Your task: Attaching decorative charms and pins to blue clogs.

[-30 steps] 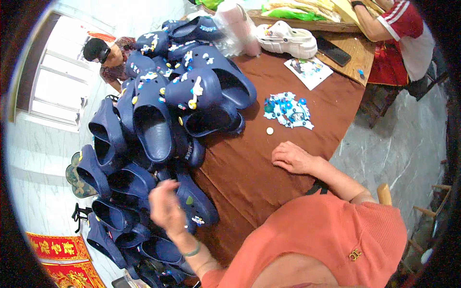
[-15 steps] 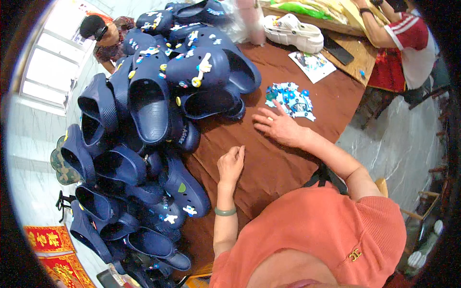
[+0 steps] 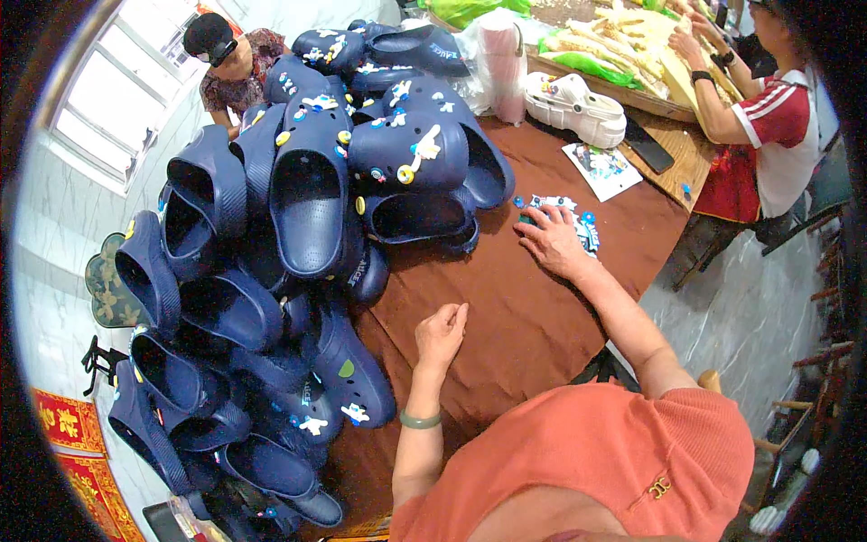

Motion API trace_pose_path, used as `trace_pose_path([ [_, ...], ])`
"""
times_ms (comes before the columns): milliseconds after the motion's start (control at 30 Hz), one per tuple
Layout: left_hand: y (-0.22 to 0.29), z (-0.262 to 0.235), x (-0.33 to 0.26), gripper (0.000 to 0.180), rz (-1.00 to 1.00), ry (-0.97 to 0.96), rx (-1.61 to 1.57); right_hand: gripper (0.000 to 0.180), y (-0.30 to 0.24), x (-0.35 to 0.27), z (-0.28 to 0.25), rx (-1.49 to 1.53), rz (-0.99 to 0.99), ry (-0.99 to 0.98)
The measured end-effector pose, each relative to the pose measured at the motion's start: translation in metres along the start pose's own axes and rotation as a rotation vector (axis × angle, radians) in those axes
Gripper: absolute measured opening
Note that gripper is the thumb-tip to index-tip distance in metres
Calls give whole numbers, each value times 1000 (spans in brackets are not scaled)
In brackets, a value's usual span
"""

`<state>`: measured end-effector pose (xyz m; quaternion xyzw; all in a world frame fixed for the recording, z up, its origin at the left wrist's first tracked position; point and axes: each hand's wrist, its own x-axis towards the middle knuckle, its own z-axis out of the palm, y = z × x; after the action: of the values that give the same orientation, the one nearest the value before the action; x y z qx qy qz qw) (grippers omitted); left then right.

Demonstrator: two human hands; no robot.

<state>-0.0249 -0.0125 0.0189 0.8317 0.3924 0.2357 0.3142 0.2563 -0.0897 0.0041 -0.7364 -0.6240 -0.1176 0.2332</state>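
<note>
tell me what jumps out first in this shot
A big heap of navy blue clogs studded with small charms fills the left of the brown table. The right hand rests on a pile of blue and white charms, while the left hand lies empty beside the heap.

White clogs (image 3: 578, 107), leaflet (image 3: 602, 168), black phone (image 3: 647, 144), yellow corn husks (image 3: 623, 45), red banner (image 3: 81, 452)

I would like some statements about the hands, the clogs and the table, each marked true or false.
1. The right hand rests on the pile of small charms. True.
2. The left hand holds a navy clog. False: it is empty, on the brown tablecloth.
3. The navy clogs are heaped on the person's left. True.
4. The white clog lies on the heap. False: it stands apart, across the table.
</note>
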Motion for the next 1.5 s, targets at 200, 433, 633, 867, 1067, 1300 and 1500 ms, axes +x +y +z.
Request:
trace_pose_path([
  [200, -2, 0, -1, 23, -44, -11, -77, 25, -3, 1, -1, 1, -11, -12],
  [433, -10, 4, -1, 22, -15, -18, -54, 26, -6, -1, -3, 8, -16, 17],
  [633, -5, 3, -2, 22, -19, -15, -114, 25, -2, -2, 1, -4, -22, 33],
  [867, -10, 6, -5, 16, -119, -56, -212, 26, -4, -3, 0, -8, -29, 42],
  [1067, 11, -11, -7, 7, -198, -23, -855, 27, -6, -1, 3, -19, -29, -4],
  [1300, 188, -144, -11, 14, 394, 27, -983, 27, 4, -4, 0, -45, 2, 10],
  [1500, 230, -186, -24, 22, 680, -11, -1071, 27, -5, 2, 3, -44, -39, 2],
])
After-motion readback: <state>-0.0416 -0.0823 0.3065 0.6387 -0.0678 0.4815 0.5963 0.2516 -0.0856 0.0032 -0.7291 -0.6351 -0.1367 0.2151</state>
